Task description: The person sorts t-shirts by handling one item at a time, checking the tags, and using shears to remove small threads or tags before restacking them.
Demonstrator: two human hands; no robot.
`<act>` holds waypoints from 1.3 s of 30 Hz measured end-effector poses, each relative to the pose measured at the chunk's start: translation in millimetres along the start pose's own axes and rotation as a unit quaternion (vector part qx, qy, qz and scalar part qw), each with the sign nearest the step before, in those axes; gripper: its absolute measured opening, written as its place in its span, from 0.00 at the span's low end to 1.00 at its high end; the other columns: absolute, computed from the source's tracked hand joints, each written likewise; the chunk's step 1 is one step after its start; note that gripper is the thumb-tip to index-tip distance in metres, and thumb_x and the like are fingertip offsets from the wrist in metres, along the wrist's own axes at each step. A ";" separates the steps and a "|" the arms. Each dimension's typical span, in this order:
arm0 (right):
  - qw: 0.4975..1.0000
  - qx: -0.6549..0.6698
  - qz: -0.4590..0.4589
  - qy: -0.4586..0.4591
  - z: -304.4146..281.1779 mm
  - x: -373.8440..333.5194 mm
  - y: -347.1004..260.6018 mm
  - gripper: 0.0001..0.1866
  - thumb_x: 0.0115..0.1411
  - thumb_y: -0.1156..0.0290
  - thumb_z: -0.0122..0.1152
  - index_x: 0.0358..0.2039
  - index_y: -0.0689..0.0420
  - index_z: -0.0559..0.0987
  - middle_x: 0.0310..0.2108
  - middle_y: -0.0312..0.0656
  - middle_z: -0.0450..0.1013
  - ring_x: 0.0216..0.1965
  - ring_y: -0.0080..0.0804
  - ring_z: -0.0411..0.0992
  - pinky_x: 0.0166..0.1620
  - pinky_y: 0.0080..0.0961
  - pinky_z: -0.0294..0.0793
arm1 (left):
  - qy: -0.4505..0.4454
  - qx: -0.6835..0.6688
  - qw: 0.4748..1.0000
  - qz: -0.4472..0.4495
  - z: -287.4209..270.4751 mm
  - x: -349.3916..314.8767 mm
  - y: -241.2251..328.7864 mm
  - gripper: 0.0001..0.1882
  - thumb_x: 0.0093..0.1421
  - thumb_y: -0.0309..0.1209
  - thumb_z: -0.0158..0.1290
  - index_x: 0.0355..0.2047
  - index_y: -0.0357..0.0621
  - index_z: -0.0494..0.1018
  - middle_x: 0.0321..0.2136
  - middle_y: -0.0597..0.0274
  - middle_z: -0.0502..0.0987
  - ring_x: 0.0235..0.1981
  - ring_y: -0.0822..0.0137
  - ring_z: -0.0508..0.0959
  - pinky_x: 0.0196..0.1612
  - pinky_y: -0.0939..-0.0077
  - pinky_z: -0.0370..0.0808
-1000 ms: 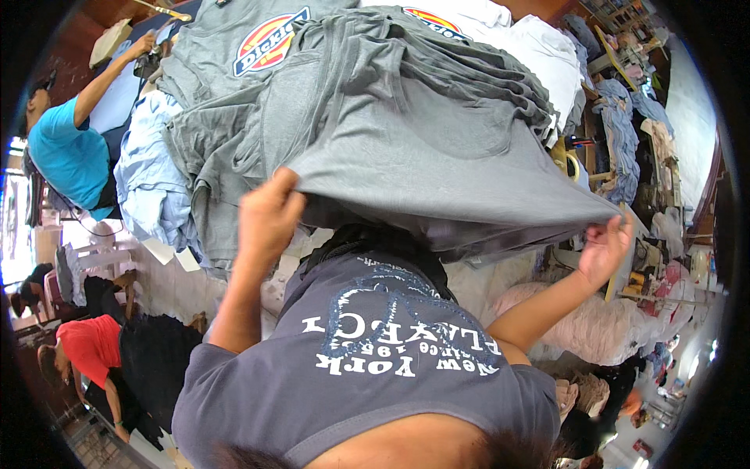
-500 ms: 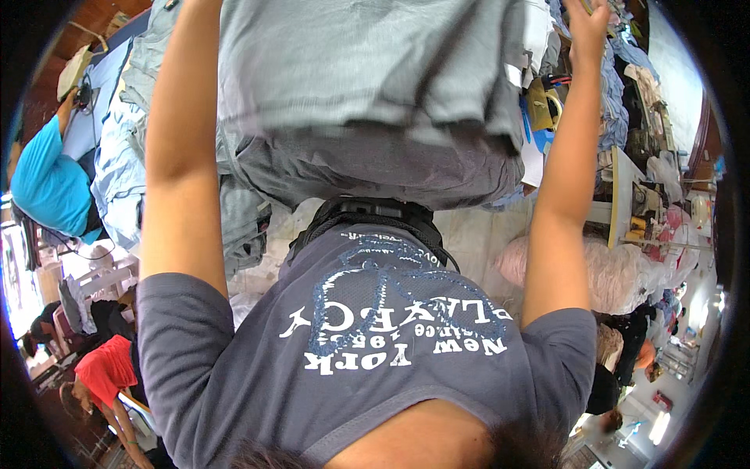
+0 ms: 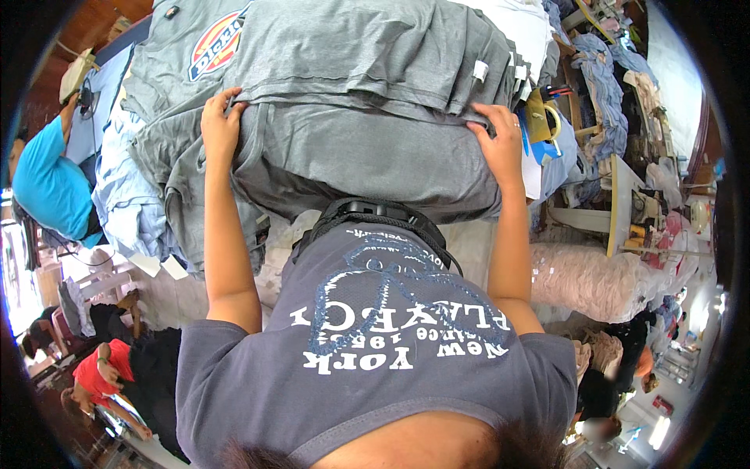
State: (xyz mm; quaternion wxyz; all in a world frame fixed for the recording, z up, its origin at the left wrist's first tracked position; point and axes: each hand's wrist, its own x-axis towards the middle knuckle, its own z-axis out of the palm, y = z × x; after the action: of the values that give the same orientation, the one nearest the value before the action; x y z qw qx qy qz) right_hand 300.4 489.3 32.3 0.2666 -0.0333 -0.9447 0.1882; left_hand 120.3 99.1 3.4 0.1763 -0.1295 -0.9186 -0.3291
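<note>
A grey T-shirt [image 3: 344, 59] lies spread in front of me, its hem running across toward me and a small white label near its right edge. My left hand [image 3: 223, 129] pinches the left end of that hem between thumb and fingers. At the right end, my right hand [image 3: 500, 141] has thumb and forefinger closed on the same hem. Under it is a thick pile of grey cloth [image 3: 375, 156] that bulges over the near edge. Another grey shirt with a red, white and blue oval print [image 3: 217, 45] lies to the left.
Light blue garments [image 3: 125, 180] hang at the left, near a person in a blue top [image 3: 51, 184]. A yellow tape roll [image 3: 551, 129] sits right of the pile. Farther right are a pinkish plastic-wrapped bundle [image 3: 594, 277] and crowded shelves. A person in red [image 3: 101, 371] bends at lower left.
Both arms have come back toward me from the far side. The grey shirt, blurred and raised before, now lies flat on the pile, and my hands are at its near hem.
</note>
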 end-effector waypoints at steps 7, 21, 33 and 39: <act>0.980 0.187 0.067 -0.021 -53.8 -8.7 -27.1 0.05 0.43 0.79 0.58 0.25 0.59 0.76 0.24 0.42 0.68 0.25 0.34 0.68 0.31 0.24 0.67 | 0.147 -0.012 0.989 0.001 -48.8 28.2 -30.0 0.09 0.51 0.22 0.47 0.32 0.43 0.74 0.27 0.61 0.75 0.27 0.71 0.75 0.30 0.79 0.70; 0.952 0.036 0.298 0.053 -8.8 -54.4 131.2 0.08 0.53 0.74 0.51 0.33 0.60 0.75 0.27 0.45 0.73 0.30 0.31 0.71 0.35 0.24 0.69 | -0.072 -0.605 0.746 -0.269 -25.9 -40.0 51.2 0.14 0.54 0.25 0.48 0.41 0.31 0.65 0.36 0.51 0.72 0.37 0.64 0.74 0.41 0.79 0.72; 0.955 -0.176 0.237 -0.033 38.8 -96.1 163.1 0.20 0.45 0.76 0.56 0.42 0.54 0.69 0.37 0.50 0.64 0.36 0.49 0.65 0.37 0.38 0.67 | -0.079 -0.679 0.629 -0.370 36.1 -101.3 121.0 0.24 0.53 0.24 0.50 0.49 0.30 0.56 0.44 0.48 0.66 0.45 0.60 0.70 0.47 0.70 0.68; 0.918 -0.160 0.340 -0.125 18.1 -97.9 173.2 0.30 0.37 0.65 0.66 0.44 0.54 0.68 0.40 0.50 0.67 0.42 0.51 0.65 0.44 0.38 0.66 | -0.058 -0.677 0.645 -0.348 46.2 -111.2 137.3 0.21 0.54 0.25 0.48 0.47 0.30 0.56 0.45 0.46 0.66 0.48 0.57 0.68 0.49 0.70 0.67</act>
State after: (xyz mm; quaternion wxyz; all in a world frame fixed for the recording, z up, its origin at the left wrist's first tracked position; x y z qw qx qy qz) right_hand 368.3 627.7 -94.7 0.0571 -0.3706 -0.9197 0.1160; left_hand 258.5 218.6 1.3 -0.1413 0.0976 -0.4252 -0.8887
